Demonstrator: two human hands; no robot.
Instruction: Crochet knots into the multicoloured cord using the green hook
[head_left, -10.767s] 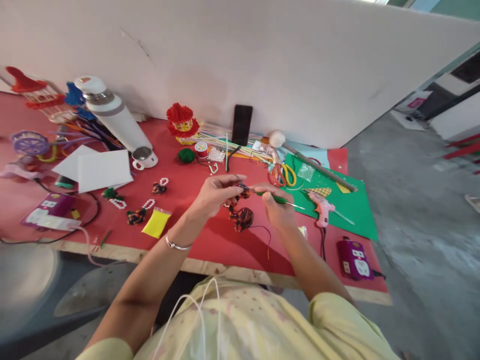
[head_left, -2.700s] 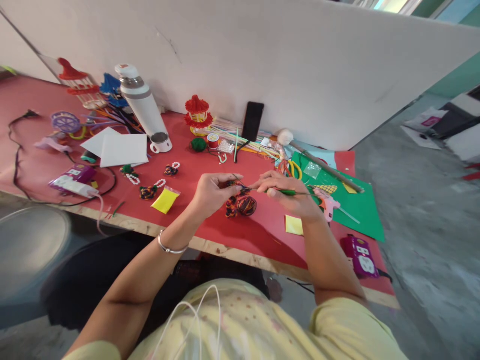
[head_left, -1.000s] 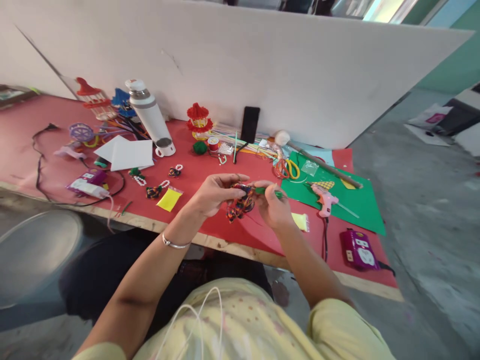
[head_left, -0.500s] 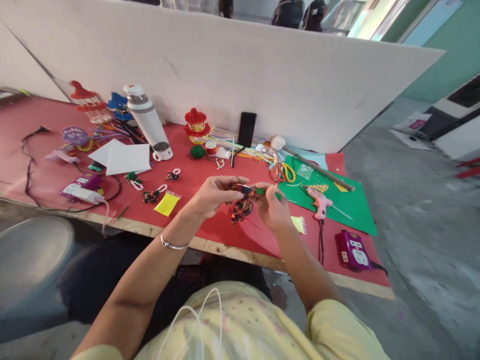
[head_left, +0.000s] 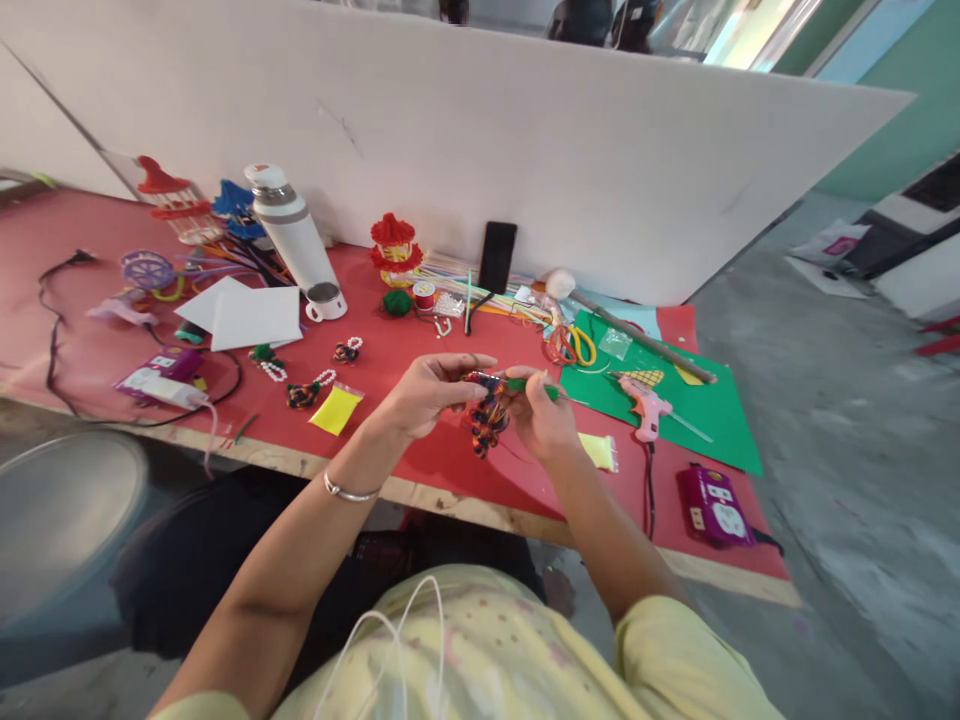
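My left hand [head_left: 427, 392] pinches a small multicoloured yarn piece [head_left: 486, 418] of orange, black and red, held just above the red table [head_left: 450, 465]. My right hand [head_left: 541, 418] is closed round a green-handled crochet hook [head_left: 534, 386] whose tip goes into the yarn. Both hands meet over the table's middle, near its front edge. A silver bangle sits on my left wrist.
A pink glue gun [head_left: 646, 405] lies on a green sheet [head_left: 697, 410]; scissors [head_left: 570, 345], a purple power strip [head_left: 711, 505], yellow packets [head_left: 336, 408], beaded yarn pieces [head_left: 306, 392], white paper [head_left: 251, 315], a white flask [head_left: 294, 238] with a cup, a phone [head_left: 497, 257] against the white board.
My right hand has drawn back in from the right, close against the left hand, and the yarn piece now hangs between them. The view has shifted slightly.
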